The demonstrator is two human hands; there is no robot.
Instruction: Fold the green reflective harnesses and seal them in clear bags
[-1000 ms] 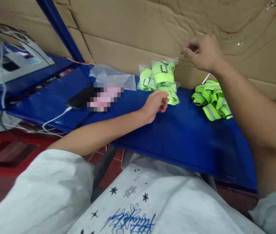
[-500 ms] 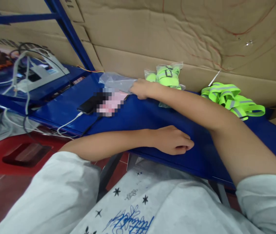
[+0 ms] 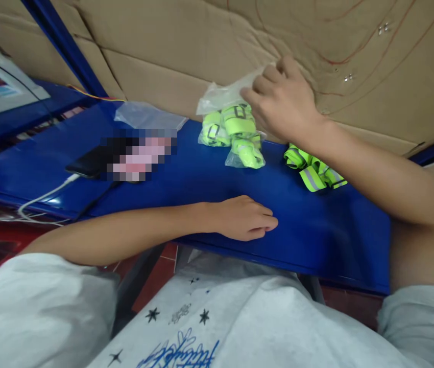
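My right hand (image 3: 284, 105) is raised above the blue table (image 3: 328, 235), its fingers pinched on an empty clear plastic bag (image 3: 222, 93) held in the air. Just below it lie bagged neon-yellow reflective bands (image 3: 236, 135). To the right of these, partly under my forearm, lies a loose pile of neon-yellow bands with grey stripes (image 3: 312, 171). My left hand (image 3: 245, 219) rests palm down at the table's front edge, fingers loosely curled, holding nothing.
A stack of clear bags (image 3: 146, 115) lies at the back left. A dark phone (image 3: 87, 164) with a white cable (image 3: 44, 197) sits on the left beside a blurred patch. Brown cardboard (image 3: 201, 46) forms the wall behind.
My right hand has left the stack of bags and risen to the right with one clear bag. The left hand has stayed at the front edge.
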